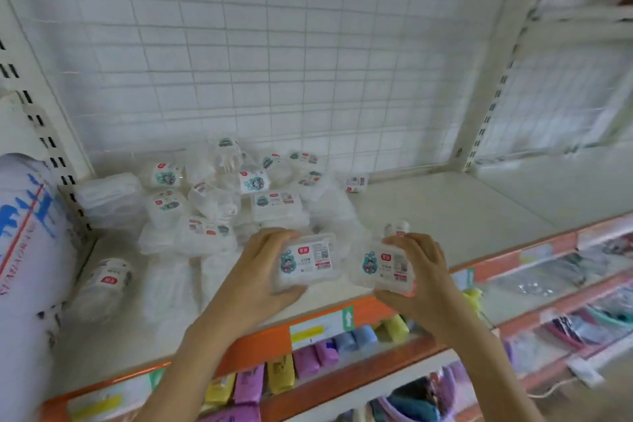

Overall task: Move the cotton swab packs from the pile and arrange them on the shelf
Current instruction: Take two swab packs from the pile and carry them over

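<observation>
A loose pile of clear cotton swab packs (pixel 219 195) with white, teal and red labels lies at the back left of the white shelf (pixel 445 212). My left hand (pixel 260 267) grips one rectangular pack (pixel 306 262) just above the shelf's front part. My right hand (pixel 421 271) grips a second pack (pixel 382 267) beside it, label facing me. A small round pack (pixel 397 228) stands just behind my right fingers. The two held packs are close together, nearly touching.
A round swab tub (pixel 106 279) lies on its side at the front left. A big white roll with blue print (pixel 24 250) stands at the far left. Wire mesh (pixel 274 62) backs the shelf. Orange price rails (pixel 308 329) front it, with coloured goods (pixel 308 360) below.
</observation>
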Available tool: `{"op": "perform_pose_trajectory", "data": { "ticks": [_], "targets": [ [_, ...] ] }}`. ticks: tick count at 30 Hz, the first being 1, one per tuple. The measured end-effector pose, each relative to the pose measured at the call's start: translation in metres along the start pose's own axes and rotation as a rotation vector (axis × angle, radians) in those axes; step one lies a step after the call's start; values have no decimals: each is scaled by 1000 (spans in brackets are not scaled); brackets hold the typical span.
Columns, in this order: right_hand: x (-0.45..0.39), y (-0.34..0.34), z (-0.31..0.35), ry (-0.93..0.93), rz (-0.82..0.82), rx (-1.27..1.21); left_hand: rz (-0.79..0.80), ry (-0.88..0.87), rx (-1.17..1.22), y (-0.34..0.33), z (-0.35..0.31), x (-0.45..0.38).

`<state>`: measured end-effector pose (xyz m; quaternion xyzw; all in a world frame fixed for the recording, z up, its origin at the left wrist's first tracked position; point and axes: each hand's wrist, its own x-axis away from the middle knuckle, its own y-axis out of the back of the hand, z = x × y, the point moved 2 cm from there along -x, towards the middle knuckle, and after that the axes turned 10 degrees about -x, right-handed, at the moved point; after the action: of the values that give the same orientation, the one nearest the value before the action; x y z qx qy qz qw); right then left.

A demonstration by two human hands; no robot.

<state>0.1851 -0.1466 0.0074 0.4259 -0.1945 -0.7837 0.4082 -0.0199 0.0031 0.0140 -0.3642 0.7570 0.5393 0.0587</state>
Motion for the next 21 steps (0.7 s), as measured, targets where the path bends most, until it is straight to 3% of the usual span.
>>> {"op": "perform_pose_trajectory", "data": {
  "ticks": [9, 21],
  "targets": [
    [98, 136, -96, -279, -145, 121, 106, -224, 84, -132, -124, -77],
    [193, 276, -210, -480, -204, 146, 220, -192, 214, -279, -280, -135]
  ]
}}
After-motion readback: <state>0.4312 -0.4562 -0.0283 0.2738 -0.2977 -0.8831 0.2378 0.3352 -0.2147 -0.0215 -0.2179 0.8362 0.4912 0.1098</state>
